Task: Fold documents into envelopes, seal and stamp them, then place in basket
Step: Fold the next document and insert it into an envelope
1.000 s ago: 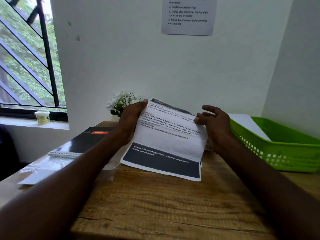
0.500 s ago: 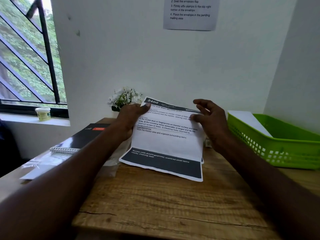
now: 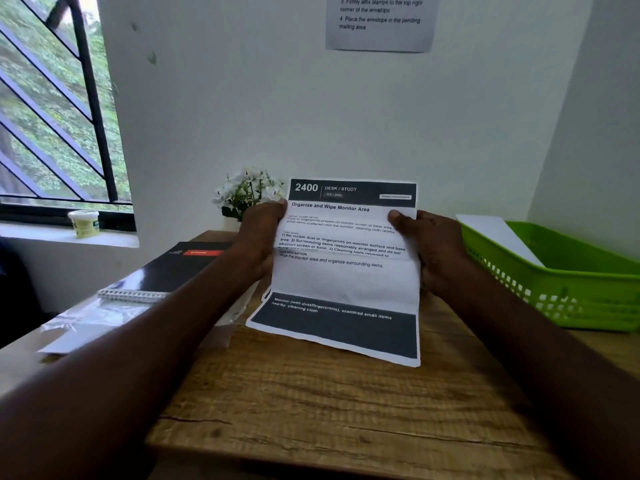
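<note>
A printed document (image 3: 346, 282) with dark bands at top and bottom stands nearly upright over the wooden desk (image 3: 329, 403), its lower edge lying on the wood. My left hand (image 3: 259, 233) grips its left edge, thumb on the front. My right hand (image 3: 433, 244) grips its right edge the same way. Creases run across the sheet. A green plastic basket (image 3: 568, 292) sits at the right with a white envelope (image 3: 498, 237) inside it.
A black spiral notebook (image 3: 173, 271) lies at the left with clear plastic sleeves (image 3: 97, 323) in front of it. A small pot of white flowers (image 3: 246, 192) stands behind the sheet by the wall. A small tub (image 3: 84, 223) sits on the window sill.
The upper part of the document has been raised and unfolded, so the header band now shows. Both hands moved up and out to the sheet's side edges.
</note>
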Motion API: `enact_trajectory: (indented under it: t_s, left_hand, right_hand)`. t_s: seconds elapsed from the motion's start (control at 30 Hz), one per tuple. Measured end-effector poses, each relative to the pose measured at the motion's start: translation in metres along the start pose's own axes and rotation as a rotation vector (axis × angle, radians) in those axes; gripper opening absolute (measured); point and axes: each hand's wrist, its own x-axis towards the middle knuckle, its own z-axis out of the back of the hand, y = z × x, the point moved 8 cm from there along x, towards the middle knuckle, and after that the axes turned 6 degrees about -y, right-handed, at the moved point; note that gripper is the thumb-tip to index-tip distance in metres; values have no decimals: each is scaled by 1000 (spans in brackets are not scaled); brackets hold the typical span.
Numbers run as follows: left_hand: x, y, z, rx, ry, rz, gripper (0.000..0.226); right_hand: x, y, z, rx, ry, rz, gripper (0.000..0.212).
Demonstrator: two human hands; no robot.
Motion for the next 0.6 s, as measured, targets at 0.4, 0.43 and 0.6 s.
enact_trajectory:
  t_s: [0.4, 0.43, 0.6]
  left_hand:
    - [-1, 6, 2, 43, -49, 68, 34]
    - [-4, 7, -1, 47, -14, 79, 31]
    - [-8, 7, -5, 33, 65, 83, 31]
  right_hand:
    - [11, -7, 8, -18, -18, -60, 24]
    - [12, -8, 9, -18, -20, -59, 24]
    - [12, -7, 10, -31, -23, -51, 25]
